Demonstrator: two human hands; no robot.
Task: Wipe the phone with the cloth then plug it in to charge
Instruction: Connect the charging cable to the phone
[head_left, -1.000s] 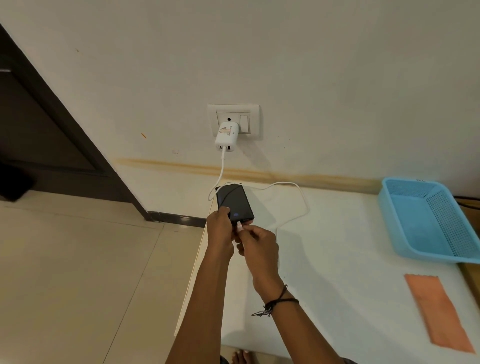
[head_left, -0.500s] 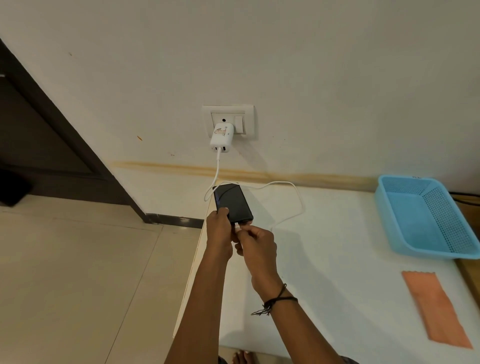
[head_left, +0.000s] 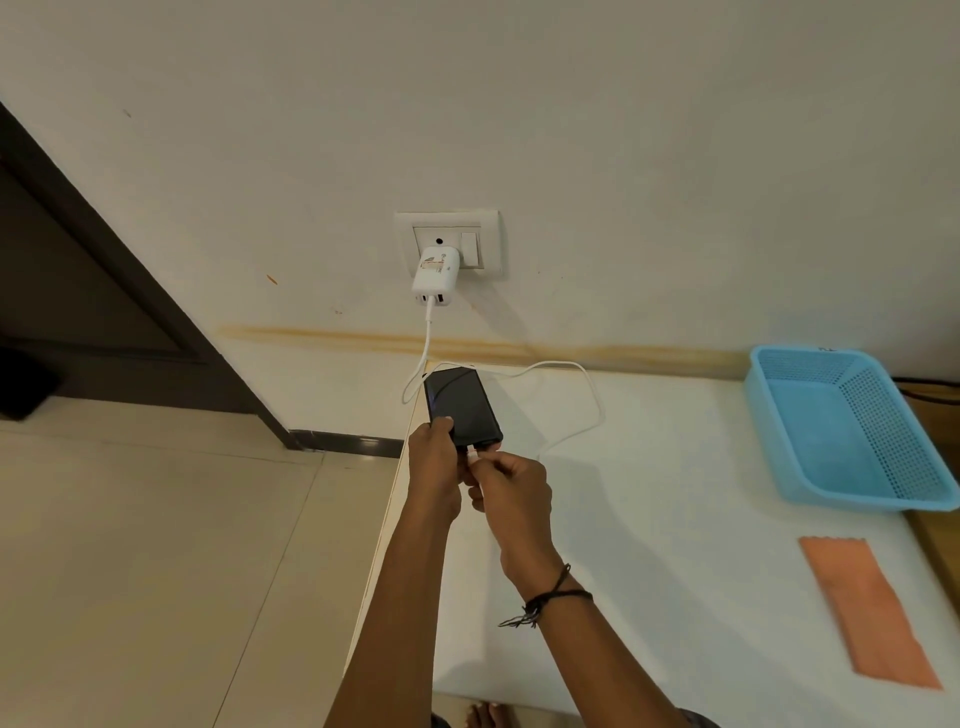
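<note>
White table (head_left: 649, 519): one phone (head_left: 460, 402), one cloth (head_left: 867, 613).

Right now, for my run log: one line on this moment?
left hand holds phone | right hand at port with cable | cloth aside

Only the white charger (head_left: 435, 276) plugged into the wall socket (head_left: 448, 242) carries any print: a small label with a line of dark lettering and an orange-brown mark on its face, too small and blurred to read. Nothing else here bears legible text, numbers or signs.
</note>
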